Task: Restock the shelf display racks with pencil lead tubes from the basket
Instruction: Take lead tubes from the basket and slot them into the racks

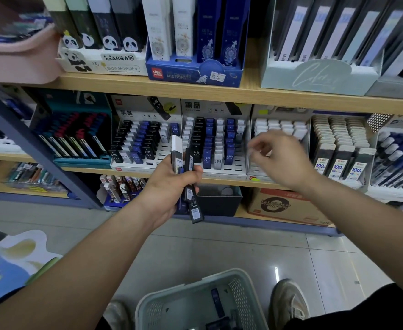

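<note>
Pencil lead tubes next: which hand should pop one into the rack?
Probably the right hand. It is up by the display racks, though blur hides whether its fingers pinch anything. The left hand grips a bunch of pencil lead tubes, so it is busy.

Black, blue and white stock
The held tubes (192,198) are black, one white-capped; the white racks (164,160) carry black, blue and white rows; the near basket (239,291) is mint, hole-patterned.
</note>
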Motion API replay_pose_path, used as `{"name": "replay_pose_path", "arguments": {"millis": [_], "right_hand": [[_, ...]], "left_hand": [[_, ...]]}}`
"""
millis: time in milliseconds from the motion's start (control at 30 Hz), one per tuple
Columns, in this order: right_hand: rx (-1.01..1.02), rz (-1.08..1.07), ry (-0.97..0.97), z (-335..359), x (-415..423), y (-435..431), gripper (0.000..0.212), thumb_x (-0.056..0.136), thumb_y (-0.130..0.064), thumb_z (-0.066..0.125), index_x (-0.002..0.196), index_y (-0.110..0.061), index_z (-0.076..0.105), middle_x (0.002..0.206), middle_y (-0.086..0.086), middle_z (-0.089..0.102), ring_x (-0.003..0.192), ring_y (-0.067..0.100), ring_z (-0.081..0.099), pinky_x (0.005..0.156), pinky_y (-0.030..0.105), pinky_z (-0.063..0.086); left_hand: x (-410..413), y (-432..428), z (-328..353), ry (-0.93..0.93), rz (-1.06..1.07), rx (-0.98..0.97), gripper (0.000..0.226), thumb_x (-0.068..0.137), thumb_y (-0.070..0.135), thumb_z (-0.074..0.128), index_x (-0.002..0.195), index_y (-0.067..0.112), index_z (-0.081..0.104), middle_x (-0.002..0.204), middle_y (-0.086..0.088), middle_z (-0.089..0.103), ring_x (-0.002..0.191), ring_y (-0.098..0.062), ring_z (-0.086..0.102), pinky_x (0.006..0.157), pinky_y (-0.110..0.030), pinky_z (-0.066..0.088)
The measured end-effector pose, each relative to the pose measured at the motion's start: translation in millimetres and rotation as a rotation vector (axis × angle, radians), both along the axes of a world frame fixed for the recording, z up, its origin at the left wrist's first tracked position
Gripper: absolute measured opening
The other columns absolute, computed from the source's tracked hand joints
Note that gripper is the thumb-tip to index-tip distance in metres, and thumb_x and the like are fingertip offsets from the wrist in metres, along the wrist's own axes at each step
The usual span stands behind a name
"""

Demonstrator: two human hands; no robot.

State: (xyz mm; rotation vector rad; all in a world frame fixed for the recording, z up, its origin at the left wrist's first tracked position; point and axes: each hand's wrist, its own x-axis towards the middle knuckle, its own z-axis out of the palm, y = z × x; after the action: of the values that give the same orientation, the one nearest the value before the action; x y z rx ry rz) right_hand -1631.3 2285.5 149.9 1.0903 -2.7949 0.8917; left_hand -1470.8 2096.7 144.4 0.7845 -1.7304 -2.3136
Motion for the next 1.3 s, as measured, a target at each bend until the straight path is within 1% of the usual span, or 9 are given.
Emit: {"name": "replay_pose_path", "arguments": {"millis": [133,267,400,533,700,933,1067,1200,1300], "right_hand": [[-0.021,0.228,-0.648,16.1,77.7,-30.4,0.017,0.094,-0.03,0.066,0.089,-0.015,0.072,0.079,0.001,0.075,0.072,0.01,0.072,0.066,0.02,0.054],[-0.126,0.17,-0.807,16.6,113.1,-49.6,0.019,0.084,-0.023,0.079,0.089,-0.009,0.067,0.079,0.01,0.074,0.068,0.02,0.072,0.072,0.039,0.059],[-0.214,0.109,-0.91,18.0,123.0,-54.1,0.014,0.087,-0.011,0.075,0.094,-0.011,0.063,0.079,0.006,0.069,0.067,0.019,0.07,0.068,0.037,0.057],[-0.353,0.051,-0.94,20.3,122.9,-52.5,0.009,0.095,-0.008,0.064,0.103,-0.013,0.066,0.089,0.006,0.062,0.069,0.022,0.071,0.063,0.031,0.059],[-0.478,0.002,-0.853,16.1,116.4,-54.8,0.019,0.092,0.0,0.066,0.097,-0.017,0.074,0.085,0.01,0.066,0.068,0.02,0.068,0.066,0.027,0.058],[-0.503,-0.041,-0.726,16.9,105.5,-63.7,0.008,0.09,-0.01,0.071,0.088,-0.015,0.077,0.085,0.006,0.075,0.075,0.02,0.072,0.082,0.034,0.061],[-0.484,0.003,-0.696,17.0,97.3,-62.5,0.02,0.086,-0.002,0.074,0.1,-0.017,0.074,0.106,0.007,0.068,0.086,0.026,0.073,0.081,0.032,0.061],[-0.517,0.013,-0.757,16.1,90.5,-64.0,0.04,0.08,0.001,0.078,0.115,-0.014,0.067,0.091,0.004,0.066,0.08,0.022,0.071,0.079,0.03,0.061],[-0.552,0.013,-0.77,16.7,89.1,-67.2,0.029,0.08,-0.001,0.079,0.106,-0.012,0.071,0.09,0.016,0.069,0.081,0.029,0.071,0.074,0.031,0.061]], "left_hand": [[2.3,-3.0,6.4,0.04,0.046,0.008,0.027,0.089,-0.01,0.062,0.108,0.008,0.054,0.082,-0.001,0.067,0.068,-0.014,0.061,0.062,-0.03,0.053],[8.0,-4.5,12.3,0.071,0.096,0.028,0.025,0.089,-0.01,0.062,0.1,0.011,0.056,0.084,-0.002,0.066,0.067,-0.015,0.06,0.06,-0.033,0.054],[17.7,-13.7,16.9,0.098,0.126,0.015,0.027,0.089,-0.009,0.063,0.11,0.007,0.054,0.081,-0.003,0.065,0.067,-0.014,0.062,0.064,-0.034,0.056],[27.5,-23.7,20.5,0.087,0.162,-0.016,0.029,0.09,-0.004,0.067,0.114,0.006,0.054,0.079,-0.003,0.067,0.068,-0.013,0.067,0.061,-0.032,0.057],[35.2,-28.6,14.1,0.067,0.152,-0.138,0.028,0.088,-0.001,0.071,0.113,0.003,0.058,0.101,-0.013,0.074,0.102,-0.033,0.07,0.096,-0.053,0.054],[33.3,-25.7,5.8,0.014,0.075,-0.131,0.027,0.091,0.002,0.069,0.112,0.005,0.054,0.091,-0.006,0.064,0.066,-0.01,0.065,0.056,-0.024,0.052],[33.0,-25.4,2.2,-0.008,0.026,-0.109,0.028,0.09,-0.004,0.067,0.112,0.006,0.054,0.086,-0.004,0.064,0.064,-0.011,0.06,0.056,-0.025,0.051],[35.1,-24.6,-0.9,-0.005,-0.033,-0.118,0.029,0.09,-0.006,0.066,0.112,0.01,0.055,0.084,-0.001,0.063,0.071,-0.011,0.059,0.059,-0.025,0.052],[37.0,-27.8,-1.8,-0.012,-0.021,-0.112,0.029,0.089,-0.007,0.065,0.109,0.012,0.055,0.08,0.003,0.065,0.069,-0.01,0.061,0.06,-0.026,0.052]]}}
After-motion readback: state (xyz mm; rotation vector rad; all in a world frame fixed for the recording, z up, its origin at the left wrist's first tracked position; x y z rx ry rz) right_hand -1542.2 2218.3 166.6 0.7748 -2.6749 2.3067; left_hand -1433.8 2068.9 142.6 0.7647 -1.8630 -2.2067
